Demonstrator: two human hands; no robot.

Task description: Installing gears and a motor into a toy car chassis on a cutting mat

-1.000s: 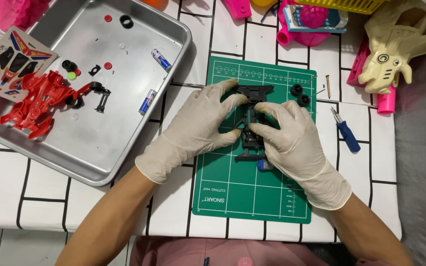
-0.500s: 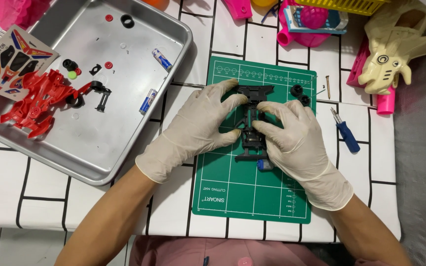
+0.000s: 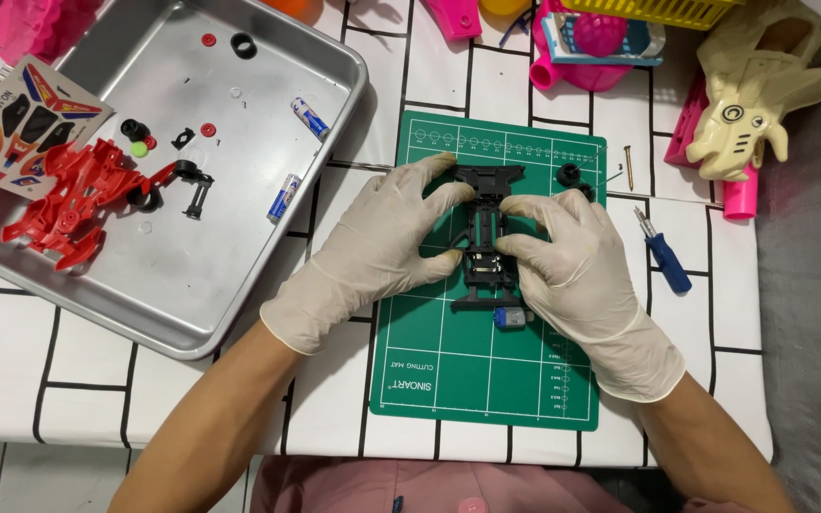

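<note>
Evidently, the black plastic toy-car chassis (image 3: 487,237) is gripped on the green cutting mat (image 3: 486,370) by the gloved left hand (image 3: 382,242) and right hand (image 3: 577,261), fingers closed on its sides. Its red plastic body shell (image 3: 64,204) (far left, in the metal tray (image 3: 239,313)) and small silver motor (image 3: 508,318) are judged unfitted, wheels too.

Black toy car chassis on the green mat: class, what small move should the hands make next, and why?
Probably fit the small motor next: both the left hand and right hand steady the black chassis on the green mat, and it lies loose just below.
</note>
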